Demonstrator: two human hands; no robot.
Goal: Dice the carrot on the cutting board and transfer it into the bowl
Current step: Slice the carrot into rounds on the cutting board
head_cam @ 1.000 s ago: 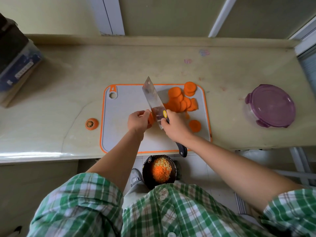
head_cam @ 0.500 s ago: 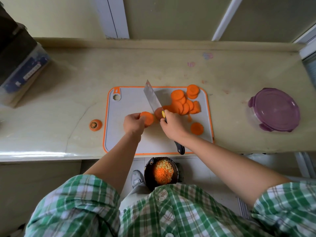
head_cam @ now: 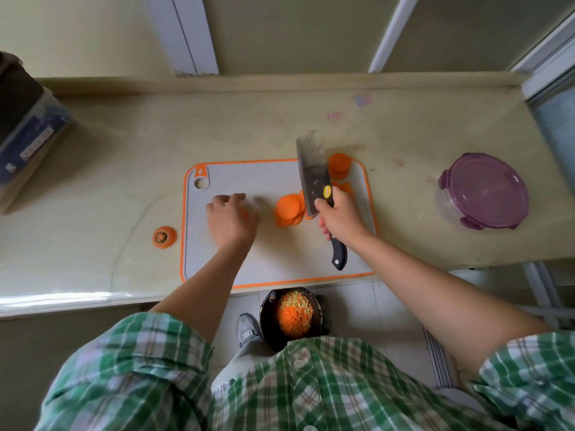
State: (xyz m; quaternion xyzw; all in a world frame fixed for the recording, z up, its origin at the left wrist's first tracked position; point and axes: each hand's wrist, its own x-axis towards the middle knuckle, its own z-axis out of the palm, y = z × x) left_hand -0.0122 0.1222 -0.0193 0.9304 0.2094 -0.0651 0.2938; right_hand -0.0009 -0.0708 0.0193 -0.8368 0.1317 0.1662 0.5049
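A moment ago the left hand (head_cam: 231, 219) was pinning a carrot slice right by the blade. Now it has slid off to the left side of the cutting board (head_cam: 249, 259). Its fingers look loosely stretched out over the surface and blurred, as if mid-move. A sliver of orange shows at its edge, and I can't tell whether that is a piece it is touching.

The right hand (head_cam: 339, 219) is wrapped firmly round the knife (head_cam: 312, 178) handle. The blade has swung from its slant to point toward the top of the frame.

The carrot is in rounds, not dice. A small stack of slices (head_cam: 289, 209) sits mid-board just left of the blade, and more slices (head_cam: 339, 164) lie in the board's upper right corner. The cut-off carrot top (head_cam: 164, 236) lies on the counter (head_cam: 404, 119), left of the board.

The bowl (head_cam: 264, 318) sits low in the frame below the counter's edge, already holding chopped bits.

To me it looks like slicing is over and the stack is lined up for strips, then dice. The transfer is still ahead.
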